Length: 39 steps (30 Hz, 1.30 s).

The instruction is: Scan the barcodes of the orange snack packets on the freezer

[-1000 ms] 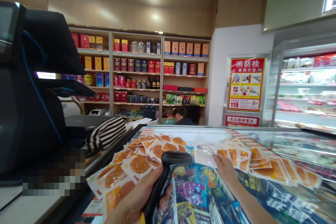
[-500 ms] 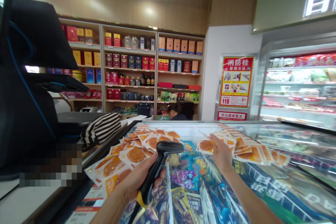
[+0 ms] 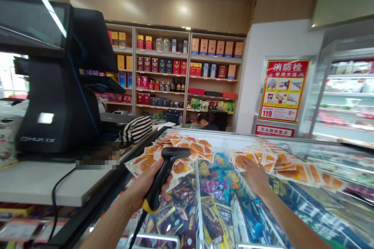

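My left hand [image 3: 146, 183] is wrapped round the handle of a black barcode scanner [image 3: 157, 179] with yellow trim; its cord runs down toward me. The scanner's head is over a spread pile of flat packets [image 3: 201, 147] with round orange pieces, on the left of the chest freezer's glass top. My right hand [image 3: 255, 175] lies with fingers stretched out on the near edge of a second group of such packets [image 3: 292, 169], fanned out to the right. Below the glass, colourful wrapped goods [image 3: 216, 190] fill wire baskets; my arms hide part of them.
A black checkout terminal [image 3: 58, 105] stands on a white counter [image 3: 37, 183] at left, beside a striped black-and-white cloth item [image 3: 136, 129]. Shelves of boxes and bottles [image 3: 162, 66] line the back wall. A person [image 3: 209, 120] is low behind the freezer. A lit refrigerated cabinet [image 3: 347, 97] is at right.
My view has turned left, showing more of the terminal and counter. The left packets look gathered farther from me. My right hand's fingers, raised before, now lie flatter on the packets.
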Motion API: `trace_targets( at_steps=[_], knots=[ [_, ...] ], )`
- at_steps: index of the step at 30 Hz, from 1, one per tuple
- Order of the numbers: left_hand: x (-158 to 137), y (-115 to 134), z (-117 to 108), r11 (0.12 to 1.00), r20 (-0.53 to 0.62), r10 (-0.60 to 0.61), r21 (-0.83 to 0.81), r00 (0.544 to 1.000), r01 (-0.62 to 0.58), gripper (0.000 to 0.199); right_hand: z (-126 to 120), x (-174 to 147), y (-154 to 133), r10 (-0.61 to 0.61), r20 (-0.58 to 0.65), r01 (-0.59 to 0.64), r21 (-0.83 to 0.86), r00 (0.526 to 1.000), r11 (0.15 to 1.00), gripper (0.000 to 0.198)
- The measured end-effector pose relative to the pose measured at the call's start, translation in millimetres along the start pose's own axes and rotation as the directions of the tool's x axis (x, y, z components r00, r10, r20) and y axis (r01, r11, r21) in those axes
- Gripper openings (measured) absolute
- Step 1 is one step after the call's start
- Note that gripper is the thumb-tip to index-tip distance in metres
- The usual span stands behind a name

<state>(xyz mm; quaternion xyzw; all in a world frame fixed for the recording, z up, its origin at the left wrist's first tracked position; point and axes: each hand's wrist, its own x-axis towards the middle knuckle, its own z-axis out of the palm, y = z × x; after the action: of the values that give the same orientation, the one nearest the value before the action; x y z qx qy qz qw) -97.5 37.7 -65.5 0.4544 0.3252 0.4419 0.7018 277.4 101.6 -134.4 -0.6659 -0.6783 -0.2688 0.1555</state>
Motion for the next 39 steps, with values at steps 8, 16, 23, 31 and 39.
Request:
trace_targets(
  at_steps=[8,16,23,31,39],
  knots=[
    [-29,5,-14,0.997,-0.121,0.011,-0.072,0.993,-0.020,0.032,-33,13,-85,-0.195,-0.113,0.222,0.326,0.974,0.919,0.034],
    [-67,15,-42,0.998,-0.208,0.035,-0.041,0.978,-0.044,0.036,-78,12,-232,-0.541,-0.161,0.505,0.638,0.826,0.581,0.042],
    [-80,14,-63,0.996,-0.229,0.061,-0.055,0.972,-0.076,0.037,-77,10,-243,-0.667,-0.026,0.559,0.569,0.745,0.603,0.061],
    [-90,13,-68,0.996,-0.275,0.059,-0.052,0.960,-0.076,0.035,-83,-3,-214,-0.677,0.026,0.558,0.545,0.735,0.627,0.065],
    [-80,12,-44,0.997,-0.188,0.058,-0.033,0.981,-0.065,0.035,-104,-16,-191,-0.716,0.068,0.596,0.502,0.695,0.626,0.055]
  ],
)
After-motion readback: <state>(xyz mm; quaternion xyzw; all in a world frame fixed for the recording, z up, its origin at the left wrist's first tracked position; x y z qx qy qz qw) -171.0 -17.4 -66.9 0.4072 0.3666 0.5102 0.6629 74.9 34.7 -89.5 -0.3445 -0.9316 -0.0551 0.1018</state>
